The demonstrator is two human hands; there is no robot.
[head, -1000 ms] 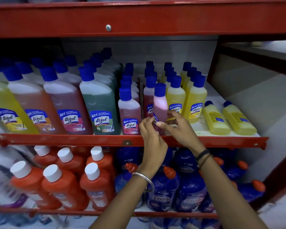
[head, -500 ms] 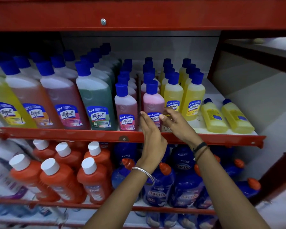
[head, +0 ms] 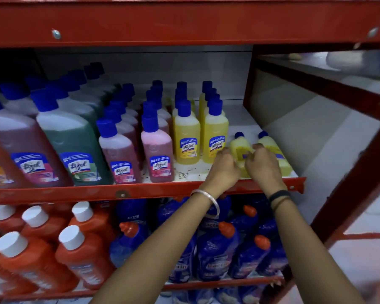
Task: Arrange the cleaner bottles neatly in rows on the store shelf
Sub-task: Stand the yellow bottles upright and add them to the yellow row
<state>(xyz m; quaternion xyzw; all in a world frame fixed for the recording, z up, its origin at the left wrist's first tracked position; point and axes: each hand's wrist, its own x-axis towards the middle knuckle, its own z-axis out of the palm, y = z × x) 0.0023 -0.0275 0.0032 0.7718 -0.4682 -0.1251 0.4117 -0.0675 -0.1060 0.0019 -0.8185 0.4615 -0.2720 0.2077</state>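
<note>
A person's two hands close in on two small yellow bottles lying flat at the right end of a red store shelf (head: 140, 194), the last untidy corner of an otherwise ordered display. The left hand (head: 223, 170) curls its fingers around the nearer lying bottle (head: 241, 148), just right of the upright yellow row (head: 214, 137); the right hand (head: 264, 166) hovers with fingers bent between the two, and whether it grips the second lying bottle (head: 272, 145) cannot be told. Left of the yellow row, pink bottles (head: 158, 156) and the larger green bottle (head: 75, 150) already stand label-forward in files running to the back — most of the job looks done. Standing the two fallen bottles up appears to be what remains. Bare shelf sits beside and behind them, so little blocks the way — only the upright yellow row, close enough to be knocked. Orange bottles (head: 83, 255) and blue bottles (head: 215, 253) fill the shelf below
</note>
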